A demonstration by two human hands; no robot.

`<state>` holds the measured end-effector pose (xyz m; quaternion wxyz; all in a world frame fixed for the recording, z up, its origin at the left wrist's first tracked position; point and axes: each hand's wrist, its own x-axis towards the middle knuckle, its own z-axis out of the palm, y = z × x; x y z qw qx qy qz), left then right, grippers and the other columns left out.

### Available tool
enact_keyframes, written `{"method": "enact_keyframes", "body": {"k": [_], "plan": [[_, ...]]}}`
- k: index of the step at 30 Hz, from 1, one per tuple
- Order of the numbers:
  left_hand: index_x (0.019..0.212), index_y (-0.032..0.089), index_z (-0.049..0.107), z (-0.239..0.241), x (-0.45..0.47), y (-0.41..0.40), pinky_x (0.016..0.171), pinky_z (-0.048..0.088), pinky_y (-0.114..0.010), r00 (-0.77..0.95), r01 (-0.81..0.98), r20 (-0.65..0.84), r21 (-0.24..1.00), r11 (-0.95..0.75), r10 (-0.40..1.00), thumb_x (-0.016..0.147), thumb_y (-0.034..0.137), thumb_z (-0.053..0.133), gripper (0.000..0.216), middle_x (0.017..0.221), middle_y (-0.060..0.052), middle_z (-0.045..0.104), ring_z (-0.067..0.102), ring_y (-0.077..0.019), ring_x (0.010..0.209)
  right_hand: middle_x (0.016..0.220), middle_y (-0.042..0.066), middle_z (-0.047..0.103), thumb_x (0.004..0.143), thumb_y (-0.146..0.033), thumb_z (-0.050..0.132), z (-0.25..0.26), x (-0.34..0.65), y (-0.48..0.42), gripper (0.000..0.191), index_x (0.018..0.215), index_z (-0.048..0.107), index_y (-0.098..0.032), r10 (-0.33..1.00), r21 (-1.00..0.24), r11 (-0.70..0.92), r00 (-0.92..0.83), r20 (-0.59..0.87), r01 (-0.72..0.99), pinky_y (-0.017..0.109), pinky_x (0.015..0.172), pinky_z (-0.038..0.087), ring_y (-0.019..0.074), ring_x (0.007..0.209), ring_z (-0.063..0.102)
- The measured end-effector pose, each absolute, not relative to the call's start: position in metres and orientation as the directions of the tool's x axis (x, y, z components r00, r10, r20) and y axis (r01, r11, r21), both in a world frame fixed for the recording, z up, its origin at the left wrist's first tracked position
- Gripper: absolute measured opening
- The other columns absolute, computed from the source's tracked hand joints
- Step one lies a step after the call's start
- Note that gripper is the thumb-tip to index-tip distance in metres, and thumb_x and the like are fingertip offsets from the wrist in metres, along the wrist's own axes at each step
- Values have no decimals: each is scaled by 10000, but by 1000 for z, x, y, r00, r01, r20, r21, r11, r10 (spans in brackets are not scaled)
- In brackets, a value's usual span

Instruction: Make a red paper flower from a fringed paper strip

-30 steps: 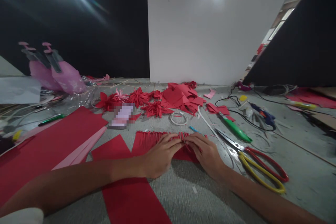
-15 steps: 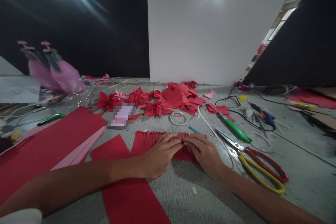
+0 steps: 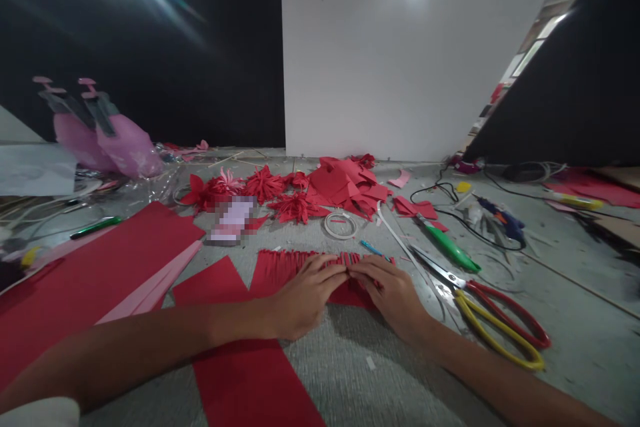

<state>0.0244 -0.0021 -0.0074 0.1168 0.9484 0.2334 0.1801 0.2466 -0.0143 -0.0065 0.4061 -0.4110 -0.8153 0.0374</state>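
Observation:
A strip of red paper with a fringe cut along its far edge (image 3: 285, 264) lies on the grey floor in front of me. My left hand (image 3: 305, 297) rests on it with the fingers curled, pinching the fringe near the middle. Touching it fingertip to fingertip, my right hand (image 3: 393, 290) presses and pinches the same strip from the right. Both hands hide the part of the strip under them.
Large red and yellow scissors (image 3: 493, 320) lie right of my right hand. Beyond are a green-handled cutter (image 3: 447, 247), a tape roll (image 3: 341, 225), red paper flowers (image 3: 265, 188), red scraps (image 3: 345, 183) and a glue gun (image 3: 500, 220). Red sheets (image 3: 95, 267) lie left. A white board (image 3: 400, 60) stands behind.
Almost nothing has moved; my fingertips have shifted very slightly along the fringed strip.

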Motion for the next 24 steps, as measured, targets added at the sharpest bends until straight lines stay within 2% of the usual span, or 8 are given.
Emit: {"method": "enact_keyframes", "body": {"k": [7, 11, 15, 20, 24], "plan": [[1410, 109, 395, -10, 25, 0, 1187, 251, -471, 814, 410, 309, 292, -864, 491, 746, 34, 464, 672, 1435, -112, 451, 262, -283, 1405, 886, 45, 740, 958, -224, 502, -6, 246, -16, 244, 942, 746, -237, 705, -397, 643, -302, 642, 655, 303, 747, 614, 174, 795, 707], [1387, 123, 422, -11, 25, 0, 1184, 261, -465, 791, 423, 323, 323, -846, 519, 757, 18, 453, 640, 1424, -97, 468, 296, -269, 1387, 912, 55, 737, 961, -250, 508, -8, 246, -16, 233, 978, 740, -239, 698, -380, 637, -291, 654, 671, 315, 760, 615, 185, 824, 711], [1388, 130, 415, -10, 25, -1, 1176, 276, -467, 789, 412, 331, 340, -845, 518, 769, 24, 449, 629, 1419, -98, 473, 315, -265, 1380, 920, 55, 725, 964, -203, 508, -10, 246, -15, 210, 1001, 714, -221, 669, -368, 675, -319, 672, 639, 302, 769, 603, 174, 834, 697], [1372, 115, 428, -9, 26, 0, 1175, 279, -461, 799, 403, 341, 307, -862, 495, 797, 64, 468, 579, 1380, -115, 501, 324, -278, 1375, 978, 55, 701, 962, -148, 508, -10, 247, -14, 214, 1102, 655, -218, 706, -425, 657, -309, 638, 623, 294, 793, 585, 161, 881, 676], [1364, 95, 439, -8, 26, -1, 1186, 259, -460, 813, 396, 342, 268, -878, 471, 793, 49, 465, 574, 1351, -121, 519, 321, -283, 1375, 1017, 66, 706, 962, -135, 505, -10, 246, -14, 240, 1138, 646, -216, 644, -363, 722, -380, 664, 589, 297, 830, 581, 164, 930, 676]]}}
